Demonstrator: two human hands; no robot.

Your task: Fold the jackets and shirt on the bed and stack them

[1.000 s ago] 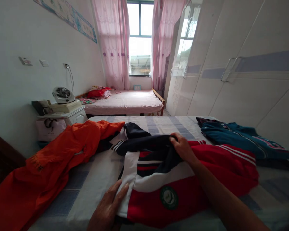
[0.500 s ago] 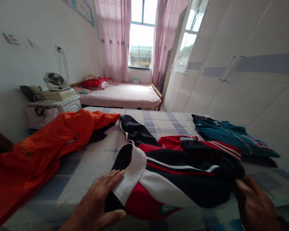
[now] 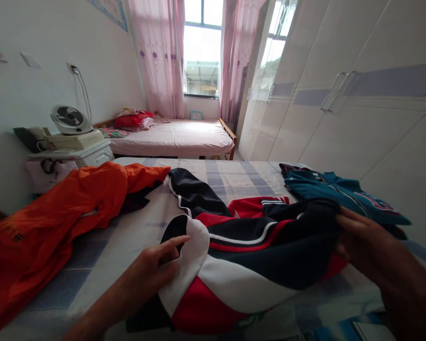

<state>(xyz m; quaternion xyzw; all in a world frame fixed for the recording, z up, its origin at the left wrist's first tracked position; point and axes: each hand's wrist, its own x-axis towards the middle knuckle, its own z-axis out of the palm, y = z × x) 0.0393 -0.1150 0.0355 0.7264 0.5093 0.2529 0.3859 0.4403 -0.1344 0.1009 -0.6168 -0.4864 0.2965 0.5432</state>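
A navy, red and white tracksuit jacket (image 3: pixel 248 279) lies rumpled on the bed in front of me, its dark sleeve (image 3: pixel 199 192) stretched toward the far side. My left hand (image 3: pixel 154 265) rests at the jacket's white panel, index finger extended over it and thumb apart; the other fingers are partly hidden. At the jacket's right end, my right hand (image 3: pixel 358 234) has its fingers closed on the dark cloth and holds that end raised off the bed. A red part with white stripes (image 3: pixel 275 201) shows behind.
Orange clothing (image 3: pixel 92 199) is spread along the left. A teal zip jacket (image 3: pixel 341 189) sits on other clothes at the right. The checked bedsheet (image 3: pixel 213 177) lies beneath. Beyond are a second bed (image 3: pixel 184 137), a fan (image 3: pixel 72 118) on a cabinet, and a white wardrobe (image 3: pixel 341 128).
My right hand has lifted the jacket's right end up and slightly left, shifting its folds. My left hand has gone from lying flat to a pointed index finger on the white panel.
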